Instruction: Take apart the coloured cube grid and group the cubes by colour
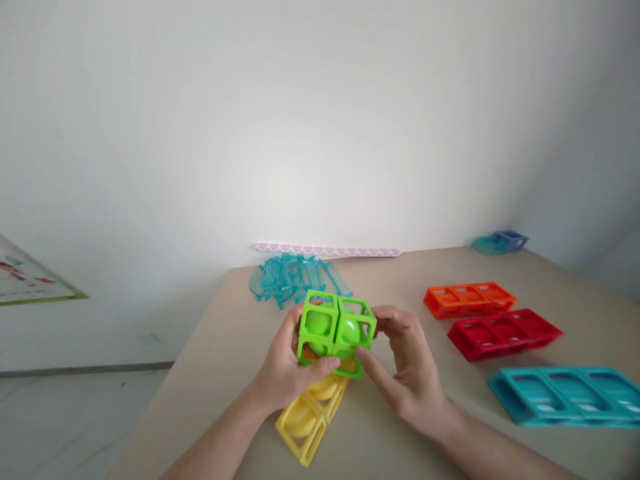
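Observation:
Two green cube blocks [339, 325] with open square frames and rounded bowl shapes inside are held side by side over the table. My left hand [287, 373] is closed around the left block, its thumb along the lower edge. My right hand [407, 367] pinches the right block between thumb and fingers. A thin seam shows between the two; whether they are fastened together I cannot tell. Below them lies a row of yellow cube blocks [303, 427], its upper end partly hidden by the green ones and my left hand.
Clear blue plastic pieces [295, 277] lie heaped at the back left. Orange [470, 300], red [505, 333] and teal [570, 397] block rows lie on the right. A patterned strip [327, 251] runs along the wall, and a dark blue block [511, 241] stands in the far right corner.

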Motion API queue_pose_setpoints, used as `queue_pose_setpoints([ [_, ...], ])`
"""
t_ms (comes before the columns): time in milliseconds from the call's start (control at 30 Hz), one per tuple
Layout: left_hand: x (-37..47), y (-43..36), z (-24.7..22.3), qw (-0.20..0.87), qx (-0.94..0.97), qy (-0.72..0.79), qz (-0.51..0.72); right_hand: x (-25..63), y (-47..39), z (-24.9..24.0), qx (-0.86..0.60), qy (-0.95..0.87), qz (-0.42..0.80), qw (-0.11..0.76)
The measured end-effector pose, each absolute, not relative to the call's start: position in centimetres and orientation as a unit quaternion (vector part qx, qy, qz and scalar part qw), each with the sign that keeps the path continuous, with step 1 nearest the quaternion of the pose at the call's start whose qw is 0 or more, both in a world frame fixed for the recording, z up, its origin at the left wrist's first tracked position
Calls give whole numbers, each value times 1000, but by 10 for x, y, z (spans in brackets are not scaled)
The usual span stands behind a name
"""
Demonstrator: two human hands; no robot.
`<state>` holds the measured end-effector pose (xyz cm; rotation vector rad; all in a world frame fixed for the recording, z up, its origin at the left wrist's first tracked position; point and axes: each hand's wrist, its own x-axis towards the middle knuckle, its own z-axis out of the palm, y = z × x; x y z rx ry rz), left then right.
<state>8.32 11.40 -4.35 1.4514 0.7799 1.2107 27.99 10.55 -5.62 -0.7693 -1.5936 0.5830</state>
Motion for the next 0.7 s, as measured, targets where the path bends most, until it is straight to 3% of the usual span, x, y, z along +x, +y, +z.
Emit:
queue_pose_setpoints([
  [233, 80, 114, -47, 545, 616, 315, 474, 275, 109, -51, -309, -655, 460, 514],
  [367, 78, 112, -50, 534, 645, 318, 444, 273, 106, -50, -330, -659, 451, 503],
  [500, 77, 111, -53, 478, 695, 334, 421, 271, 103, -52, -356, -639, 450, 512],
  [700, 73, 113, -56, 328, 740, 377, 451, 269, 110, -50, -340, -511, 546, 570],
])
